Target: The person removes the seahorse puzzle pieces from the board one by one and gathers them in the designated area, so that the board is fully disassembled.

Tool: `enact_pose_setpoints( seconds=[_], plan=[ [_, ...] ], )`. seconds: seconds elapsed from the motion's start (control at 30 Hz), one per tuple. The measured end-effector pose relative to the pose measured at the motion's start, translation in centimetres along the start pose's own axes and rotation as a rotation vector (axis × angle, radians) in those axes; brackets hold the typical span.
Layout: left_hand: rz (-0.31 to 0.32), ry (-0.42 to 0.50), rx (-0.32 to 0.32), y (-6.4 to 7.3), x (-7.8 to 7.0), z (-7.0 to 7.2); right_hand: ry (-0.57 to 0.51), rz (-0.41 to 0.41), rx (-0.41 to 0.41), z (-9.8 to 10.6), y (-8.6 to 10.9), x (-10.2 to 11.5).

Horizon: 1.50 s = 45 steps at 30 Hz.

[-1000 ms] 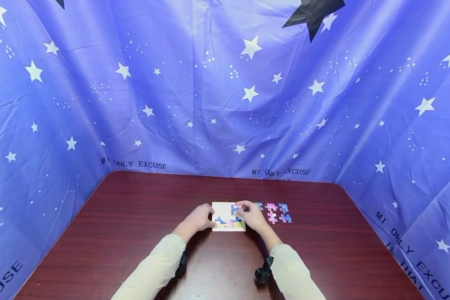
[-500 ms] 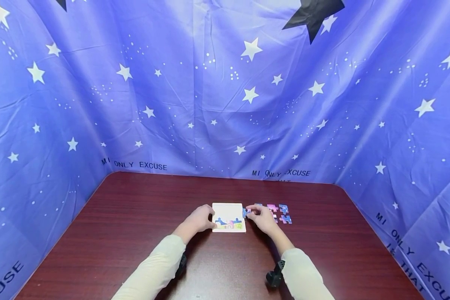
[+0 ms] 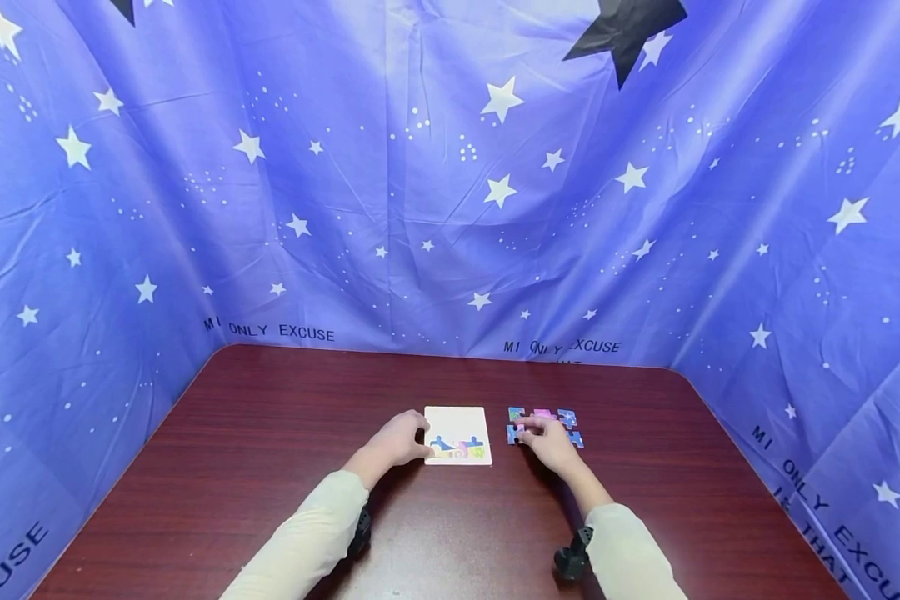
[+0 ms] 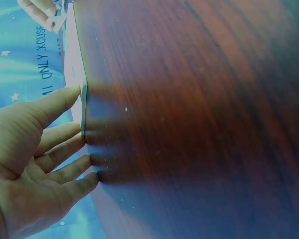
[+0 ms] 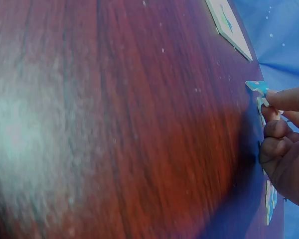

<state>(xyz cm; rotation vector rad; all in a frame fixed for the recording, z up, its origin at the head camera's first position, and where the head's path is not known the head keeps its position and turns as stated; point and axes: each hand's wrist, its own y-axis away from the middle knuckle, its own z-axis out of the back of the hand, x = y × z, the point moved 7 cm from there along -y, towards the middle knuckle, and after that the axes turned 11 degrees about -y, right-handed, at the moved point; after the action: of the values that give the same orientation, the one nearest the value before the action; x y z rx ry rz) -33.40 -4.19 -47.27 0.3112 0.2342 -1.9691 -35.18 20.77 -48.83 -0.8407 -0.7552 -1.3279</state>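
Note:
A white puzzle tray [image 3: 456, 423] lies mid-table, with pink, blue and yellow-green pieces filling its near part. My left hand [image 3: 397, 437] rests at its left side. In the left wrist view, the thumb and fingers [image 4: 60, 142] of that hand are fairly straight and touch the tray's edge [image 4: 82, 99]. To the right of the tray, my right hand [image 3: 547, 442] pinches a blue puzzle piece [image 3: 513, 434], which shows tilted in the right wrist view [image 5: 258, 85]. Several loose blue and pink pieces [image 3: 567, 417] lie around and partly under this hand.
The dark red wooden table [image 3: 307, 392] spreads around the tray. A blue star-printed curtain [image 3: 390, 208] hangs behind it and along both sides. A tray corner [image 5: 231, 35] shows at the top of the right wrist view.
My right hand has moved right with the blue puzzle piece, from over the tray's upper right to the loose pieces. My left hand has stayed at the tray's left side.

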Motion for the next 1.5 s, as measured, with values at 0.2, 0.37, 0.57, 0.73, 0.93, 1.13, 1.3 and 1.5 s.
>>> enact_pose_setpoints(
  seconds=[0.2,0.37,0.57,0.73,0.93,1.13,1.3,1.5],
  plan=[
    [-0.056,-0.020,-0.040,0.1,-0.1,0.1,0.065,0.006,0.030,0.7,0.1,-0.3],
    [-0.060,-0.030,-0.033,0.1,-0.1,-0.1,0.117,-0.027,0.059,1.0,0.4,-0.7],
    [-0.054,-0.043,-0.022,0.1,0.0,-0.2,0.156,-0.018,0.060,1.0,0.6,-0.6],
    [-0.072,-0.057,-0.035,0.2,-0.2,-0.1,0.187,0.023,0.048,0.8,0.7,-0.2],
    [-0.080,-0.065,-0.040,0.3,-0.3,-0.1,0.214,0.051,0.027,0.2,0.7,0.3],
    [-0.068,-0.066,-0.029,0.3,-0.4,-0.1,0.240,0.077,0.000,0.1,0.7,0.6],
    [-0.063,-0.078,-0.021,0.3,-0.4,-0.1,0.270,0.088,-0.030,0.2,0.7,0.4],
    [-0.080,-0.078,-0.037,0.3,-0.4,0.0,0.301,0.082,-0.021,0.2,0.9,0.6]
  ],
)
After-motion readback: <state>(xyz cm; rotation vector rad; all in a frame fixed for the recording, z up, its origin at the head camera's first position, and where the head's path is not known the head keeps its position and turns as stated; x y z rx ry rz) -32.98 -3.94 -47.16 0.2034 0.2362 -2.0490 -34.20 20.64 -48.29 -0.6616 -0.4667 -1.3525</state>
